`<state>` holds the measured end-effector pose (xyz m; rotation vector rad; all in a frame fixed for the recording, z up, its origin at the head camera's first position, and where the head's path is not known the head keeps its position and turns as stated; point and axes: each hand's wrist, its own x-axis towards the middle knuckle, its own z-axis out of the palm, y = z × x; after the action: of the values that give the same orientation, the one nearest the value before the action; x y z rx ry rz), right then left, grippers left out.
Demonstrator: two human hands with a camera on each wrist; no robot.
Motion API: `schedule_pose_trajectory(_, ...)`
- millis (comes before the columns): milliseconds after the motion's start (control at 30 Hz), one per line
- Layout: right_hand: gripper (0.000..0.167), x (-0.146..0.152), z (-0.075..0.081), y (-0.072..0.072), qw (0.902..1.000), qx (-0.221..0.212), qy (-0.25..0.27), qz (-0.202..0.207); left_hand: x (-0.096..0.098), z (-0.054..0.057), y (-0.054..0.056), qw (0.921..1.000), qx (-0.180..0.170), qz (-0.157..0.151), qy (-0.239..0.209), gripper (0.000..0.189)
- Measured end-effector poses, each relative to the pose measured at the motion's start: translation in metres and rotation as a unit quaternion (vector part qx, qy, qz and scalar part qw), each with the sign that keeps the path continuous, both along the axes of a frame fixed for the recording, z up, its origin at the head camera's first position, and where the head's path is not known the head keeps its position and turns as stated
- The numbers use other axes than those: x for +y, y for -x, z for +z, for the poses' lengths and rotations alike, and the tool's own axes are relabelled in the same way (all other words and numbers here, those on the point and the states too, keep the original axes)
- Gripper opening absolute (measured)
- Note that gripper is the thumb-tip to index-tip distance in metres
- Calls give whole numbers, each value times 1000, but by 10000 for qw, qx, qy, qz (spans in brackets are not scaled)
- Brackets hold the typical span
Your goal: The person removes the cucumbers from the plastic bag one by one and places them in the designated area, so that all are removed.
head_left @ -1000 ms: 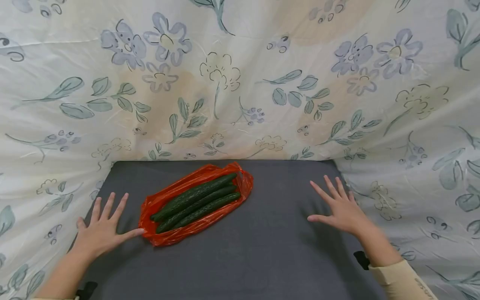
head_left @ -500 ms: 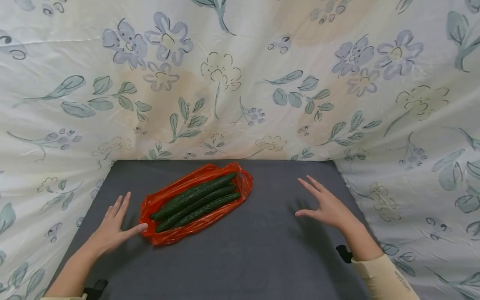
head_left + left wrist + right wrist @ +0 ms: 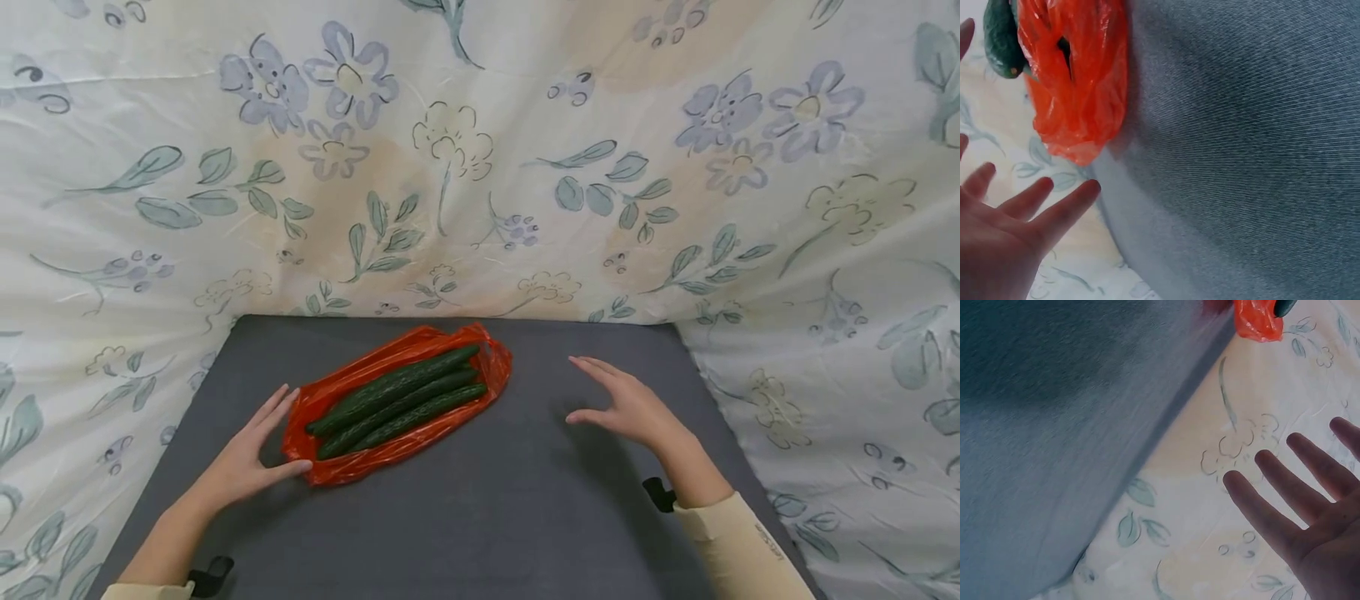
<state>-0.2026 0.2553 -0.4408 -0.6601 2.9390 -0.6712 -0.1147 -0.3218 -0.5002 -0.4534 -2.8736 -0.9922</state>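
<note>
Three dark green cucumbers [image 3: 397, 402] lie side by side on a red plastic bag [image 3: 358, 468], left of the table's middle, slanting up to the right. At the bag's left end is my left hand [image 3: 243, 462], thumb and fingers spread apart around that end; whether it touches the bag I cannot tell in the head view. The left wrist view shows the left hand [image 3: 1007, 234] with straight fingers, apart from the bag [image 3: 1082, 81] and a cucumber tip [image 3: 1002, 44]. To the right of the bag, my right hand [image 3: 633, 407] hovers over the table, fingers extended, holding nothing.
A dark grey cloth-covered table [image 3: 480, 533] lies under everything. Behind it and along both sides hangs a pale floral curtain [image 3: 480, 192]. A black strap [image 3: 660, 494] sits at the right wrist and another black strap [image 3: 212, 577] at the left.
My right hand has moved left toward the bag. My left hand has shifted right, to the bag's left end. The bag and cucumbers have stayed in place on the table.
</note>
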Motion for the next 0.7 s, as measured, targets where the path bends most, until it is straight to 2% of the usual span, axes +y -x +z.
schedule_pose_trajectory(133,92,-10,3,3,9999,106,21,113,-1,-4,-2,9998,87,-166,32,99)
schedule_pose_trajectory(367,80,-26,3,11,9979,420,356,346,-1,-10,-2,9990,51,-385,203,85)
schedule_pose_trajectory(567,72,-44,6,20,9959,366,564,612,-1,-7,-4,9985,188,-279,437,67)
schedule_pose_trajectory(700,67,-58,7,29,9916,289,872,912,0,-12,-7,9986,342,-170,360,55)
